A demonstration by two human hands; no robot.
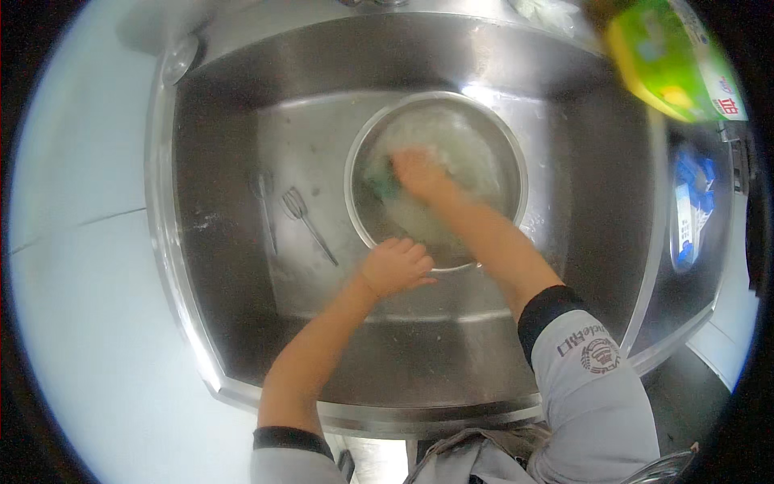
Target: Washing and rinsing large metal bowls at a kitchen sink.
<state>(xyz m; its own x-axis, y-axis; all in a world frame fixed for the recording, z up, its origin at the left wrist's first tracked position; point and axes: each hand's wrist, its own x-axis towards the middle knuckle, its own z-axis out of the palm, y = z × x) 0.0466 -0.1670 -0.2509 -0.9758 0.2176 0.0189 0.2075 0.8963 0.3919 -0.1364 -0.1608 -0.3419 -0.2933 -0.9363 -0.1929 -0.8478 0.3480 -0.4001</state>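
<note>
A round stainless-steel bowl (521, 181) with cloudy, foamy water in it stands on the floor of a metal sink (423, 363). My left hand (396, 266) is curled over the bowl's near-left rim. Inside the bowl is my right hand (420, 172), blurred, its fingers down on a green scrubbing pad (381, 181) that is only partly visible. Left of the bowl lies a small metal whisk (309, 227), its handle pointing towards me. A fainter shape like it, by the left wall, looks like its reflection.
High at the right, close to the camera, is a green-and-yellow package (671, 60) bearing writing. A blue-and-white packet (692, 206) lies in the neighbouring basin on the right. A crumpled clear plastic bag (547, 15) rests behind the sink. White counter (91, 272) borders the left side.
</note>
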